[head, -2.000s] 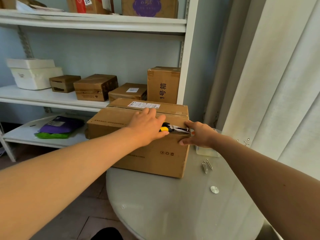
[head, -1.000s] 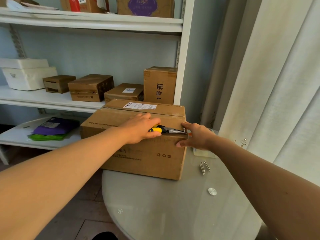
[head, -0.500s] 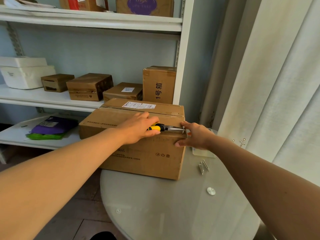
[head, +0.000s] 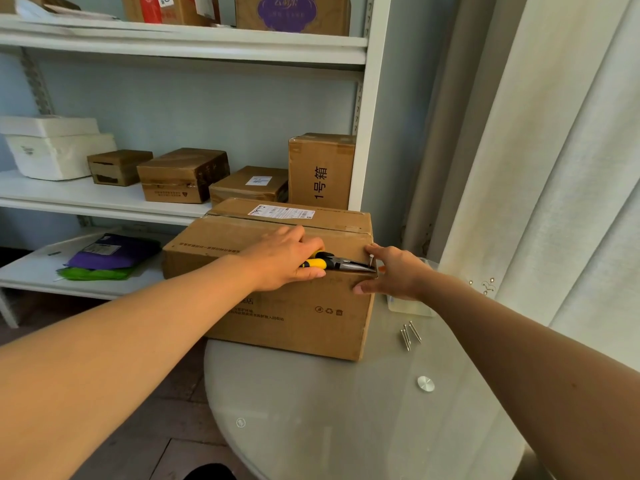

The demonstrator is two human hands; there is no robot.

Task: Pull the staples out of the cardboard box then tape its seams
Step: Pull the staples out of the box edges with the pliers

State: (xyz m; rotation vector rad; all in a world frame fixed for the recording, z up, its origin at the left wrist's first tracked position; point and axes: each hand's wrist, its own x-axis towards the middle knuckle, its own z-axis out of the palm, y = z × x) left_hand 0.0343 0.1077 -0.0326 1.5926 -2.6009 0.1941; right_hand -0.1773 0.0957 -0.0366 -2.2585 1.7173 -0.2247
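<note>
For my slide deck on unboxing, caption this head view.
Left hand works yellow-handled pliers at the cardboard box corner while right hand steadies it.

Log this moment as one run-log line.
left hand: grips pliers | pliers tip: at nail, box corner | right hand: braces box | pulled nails: on table

**What can't be made out here**

The pliers (head: 341,264) handles are mostly buried under the left hand (head: 282,259). The box (head: 277,306) print is too small to be read, same for its label (head: 280,212). The tray (head: 408,304) is half covered by the right hand (head: 394,271). The top-shelf boxes (head: 291,12) are cut off by the upper edge.
</note>
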